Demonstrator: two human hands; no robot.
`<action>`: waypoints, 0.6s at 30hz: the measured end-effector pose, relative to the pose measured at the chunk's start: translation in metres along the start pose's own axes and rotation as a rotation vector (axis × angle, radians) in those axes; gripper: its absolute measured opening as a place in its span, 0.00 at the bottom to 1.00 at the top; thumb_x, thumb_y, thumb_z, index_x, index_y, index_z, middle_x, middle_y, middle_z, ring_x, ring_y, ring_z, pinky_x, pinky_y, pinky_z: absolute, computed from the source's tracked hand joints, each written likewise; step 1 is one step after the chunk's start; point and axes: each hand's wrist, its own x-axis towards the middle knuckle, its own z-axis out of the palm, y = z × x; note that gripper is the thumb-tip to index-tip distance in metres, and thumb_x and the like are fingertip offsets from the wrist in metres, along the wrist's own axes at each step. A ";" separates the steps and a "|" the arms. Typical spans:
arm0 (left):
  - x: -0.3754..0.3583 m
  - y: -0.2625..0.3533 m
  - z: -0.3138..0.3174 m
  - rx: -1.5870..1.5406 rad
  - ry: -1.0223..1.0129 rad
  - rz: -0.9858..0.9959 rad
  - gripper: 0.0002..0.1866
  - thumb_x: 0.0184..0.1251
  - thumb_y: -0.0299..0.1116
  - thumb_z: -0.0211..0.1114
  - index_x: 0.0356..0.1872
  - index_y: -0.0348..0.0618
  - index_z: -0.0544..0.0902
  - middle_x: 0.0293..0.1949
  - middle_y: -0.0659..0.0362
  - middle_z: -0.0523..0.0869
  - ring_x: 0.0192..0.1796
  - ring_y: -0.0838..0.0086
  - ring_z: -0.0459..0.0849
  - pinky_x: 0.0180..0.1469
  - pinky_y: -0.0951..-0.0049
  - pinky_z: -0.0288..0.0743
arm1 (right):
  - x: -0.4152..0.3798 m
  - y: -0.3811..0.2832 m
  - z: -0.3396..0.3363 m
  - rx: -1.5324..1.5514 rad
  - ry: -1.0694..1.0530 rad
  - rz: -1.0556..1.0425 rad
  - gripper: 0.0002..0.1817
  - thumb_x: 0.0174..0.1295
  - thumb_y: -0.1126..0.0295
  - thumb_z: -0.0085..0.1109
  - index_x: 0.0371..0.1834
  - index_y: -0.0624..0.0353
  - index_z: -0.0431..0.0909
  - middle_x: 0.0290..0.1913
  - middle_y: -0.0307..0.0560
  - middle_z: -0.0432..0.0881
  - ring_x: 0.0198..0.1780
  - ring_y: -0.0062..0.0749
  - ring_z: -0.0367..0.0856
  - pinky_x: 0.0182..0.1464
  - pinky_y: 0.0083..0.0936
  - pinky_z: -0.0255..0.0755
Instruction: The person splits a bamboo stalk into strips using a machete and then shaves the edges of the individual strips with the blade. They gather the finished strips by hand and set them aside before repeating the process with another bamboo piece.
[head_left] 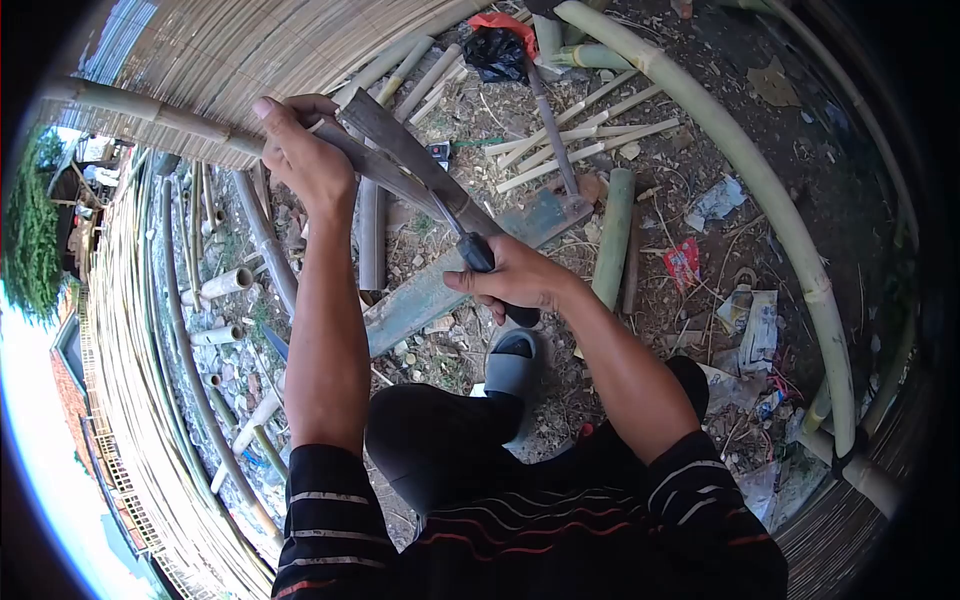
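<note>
A grey-brown length of split bamboo (pixel 405 148) slants across the space between my hands. My left hand (pixel 312 165) grips it near its upper left end, thumb pointing up and the fingers partly hidden behind it. Lower down, my right hand (pixel 515 275) is closed round a black-handled tool (pixel 476 252) with a thin metal shaft. The shaft points up and left, lying along the bamboo in this view. Beneath both hands a worn greenish plank (pixel 420 300) lies on the littered ground.
A long-handled hammer (pixel 552 140) rests with its head on the plank. Pale bamboo strips (pixel 590 140) and a green bamboo piece (pixel 613 235) lie beyond. A thick bamboo pole (pixel 740 150) arches along the right. More poles (pixel 180 330) stand left. My sandalled foot (pixel 512 365) is below.
</note>
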 end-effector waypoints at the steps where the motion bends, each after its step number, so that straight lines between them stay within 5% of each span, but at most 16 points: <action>1: -0.003 0.006 0.008 -0.048 -0.018 -0.045 0.42 0.84 0.61 0.38 0.20 0.34 0.80 0.17 0.63 0.72 0.25 0.77 0.68 0.33 0.72 0.62 | 0.001 0.004 0.004 -0.001 -0.003 -0.014 0.24 0.64 0.53 0.75 0.28 0.58 0.71 0.21 0.37 0.74 0.17 0.21 0.74 0.19 0.25 0.73; 5: -0.001 -0.010 0.024 -0.149 0.192 -0.059 0.37 0.85 0.52 0.40 0.17 0.35 0.75 0.15 0.62 0.71 0.24 0.76 0.64 0.32 0.68 0.62 | 0.011 0.012 0.024 0.099 0.058 -0.029 0.22 0.64 0.56 0.75 0.33 0.59 0.72 0.20 0.38 0.74 0.16 0.21 0.74 0.18 0.26 0.71; 8: -0.008 0.007 0.034 -0.094 0.263 -0.123 0.35 0.85 0.49 0.41 0.16 0.36 0.71 0.15 0.61 0.70 0.23 0.74 0.63 0.31 0.67 0.62 | 0.029 0.017 0.059 -0.028 0.466 -0.041 0.14 0.63 0.67 0.70 0.39 0.64 0.74 0.24 0.44 0.78 0.16 0.28 0.78 0.18 0.29 0.72; 9: -0.008 0.009 0.035 -0.046 0.317 -0.167 0.35 0.85 0.49 0.41 0.16 0.36 0.71 0.15 0.61 0.69 0.23 0.74 0.63 0.31 0.67 0.62 | 0.046 0.030 0.069 -0.072 0.518 -0.072 0.20 0.63 0.68 0.66 0.53 0.70 0.75 0.40 0.66 0.85 0.44 0.57 0.89 0.49 0.43 0.80; 11: -0.007 0.011 0.041 0.015 0.338 -0.194 0.34 0.85 0.49 0.42 0.16 0.36 0.71 0.15 0.61 0.69 0.23 0.73 0.64 0.31 0.66 0.62 | 0.064 0.022 0.092 -0.055 0.687 -0.112 0.23 0.61 0.67 0.67 0.54 0.72 0.75 0.43 0.67 0.85 0.50 0.61 0.87 0.55 0.44 0.78; 13: -0.005 0.007 0.042 0.081 0.363 -0.222 0.34 0.85 0.49 0.43 0.17 0.36 0.71 0.15 0.60 0.69 0.23 0.72 0.64 0.32 0.65 0.63 | 0.063 0.013 0.095 -0.070 0.709 -0.089 0.27 0.61 0.64 0.70 0.56 0.74 0.74 0.45 0.67 0.86 0.50 0.60 0.87 0.54 0.43 0.78; 15: 0.002 -0.003 0.034 -0.120 0.177 -0.069 0.34 0.85 0.49 0.43 0.18 0.35 0.72 0.15 0.60 0.70 0.23 0.72 0.65 0.33 0.65 0.64 | 0.054 0.021 0.087 0.068 0.555 -0.047 0.28 0.60 0.59 0.73 0.53 0.72 0.76 0.43 0.66 0.86 0.47 0.59 0.88 0.51 0.43 0.79; 17: 0.001 -0.011 0.027 -0.082 0.130 0.050 0.33 0.85 0.49 0.42 0.19 0.36 0.73 0.16 0.61 0.71 0.24 0.74 0.66 0.33 0.67 0.63 | 0.021 0.010 0.050 -0.413 0.523 0.038 0.26 0.58 0.52 0.75 0.40 0.69 0.82 0.33 0.62 0.86 0.41 0.58 0.88 0.45 0.42 0.80; 18: -0.003 -0.008 0.030 -0.136 0.084 0.028 0.33 0.86 0.48 0.43 0.18 0.37 0.72 0.16 0.61 0.71 0.24 0.76 0.65 0.33 0.68 0.63 | 0.017 0.022 0.032 -0.526 0.612 -0.113 0.23 0.59 0.56 0.73 0.39 0.70 0.83 0.33 0.65 0.86 0.41 0.60 0.88 0.46 0.44 0.81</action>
